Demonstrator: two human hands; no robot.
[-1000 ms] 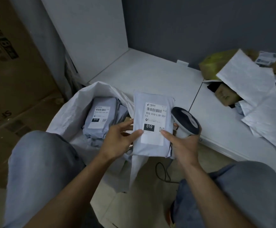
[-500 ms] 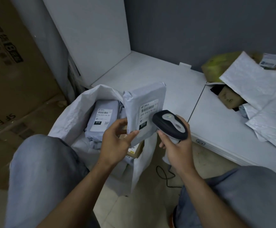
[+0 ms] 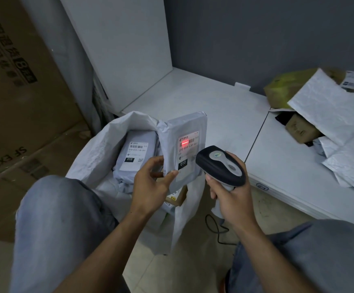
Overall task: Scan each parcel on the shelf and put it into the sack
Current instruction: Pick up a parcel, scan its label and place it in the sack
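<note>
Fingers on my left hand are pinching the grey parcel by its near-left edge, holding it upright over the right side of the open sack. My right hand is wrapped tight round the scanner handle, nose aimed at the label, and there's a red line glowing across its barcode. Another labelled parcel sits in the sack, left of the one I'm holding. More parcels are heaped on the white shelf, far right. The scanner's cable loops down below my right hand.
</note>
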